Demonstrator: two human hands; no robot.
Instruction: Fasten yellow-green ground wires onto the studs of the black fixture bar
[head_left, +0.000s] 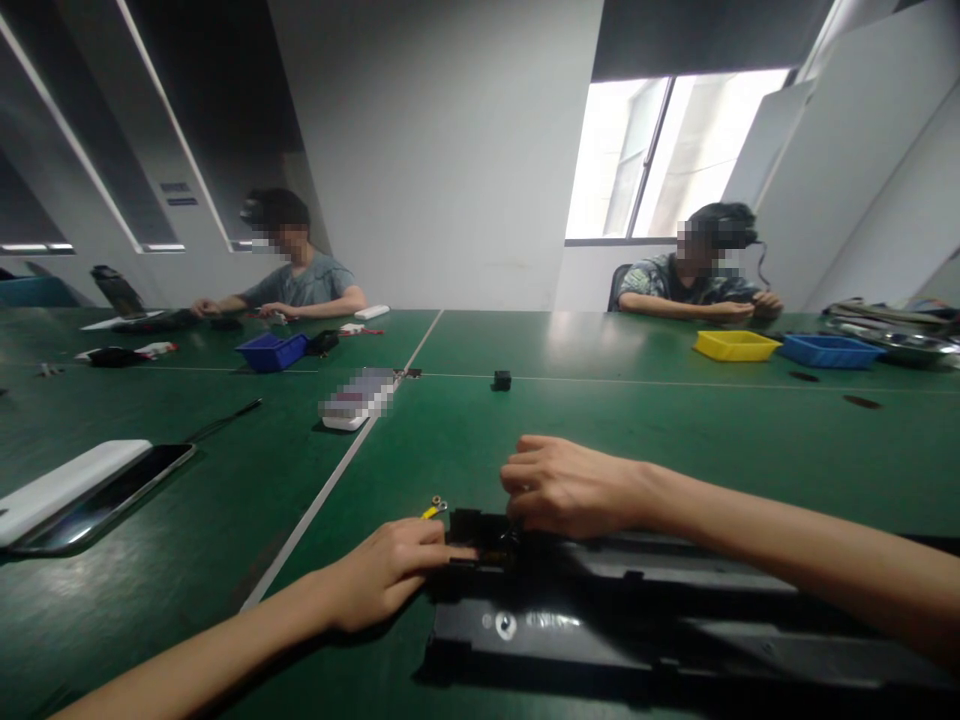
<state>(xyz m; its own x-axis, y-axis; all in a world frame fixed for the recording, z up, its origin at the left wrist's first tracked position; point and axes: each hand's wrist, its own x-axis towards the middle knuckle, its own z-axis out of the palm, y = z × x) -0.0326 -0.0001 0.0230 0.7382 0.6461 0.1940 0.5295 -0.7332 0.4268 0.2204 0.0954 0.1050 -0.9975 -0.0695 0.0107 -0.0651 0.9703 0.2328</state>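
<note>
Grip closed, the right hand (566, 487) pinches at the black casing's (592, 615) far-left edge.

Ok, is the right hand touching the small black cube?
Apart: the head view shows green table between the right hand and the black cube, which sits farther off.

Your bare left hand (386, 570) and bare right hand (566, 488) have rounded knuckles; behind them, your slim forearms (765, 548) are bare.

Before you, the long black housing (600, 625) lies flat, lengthwise across the green surface, its end partly hand-covered.
</note>
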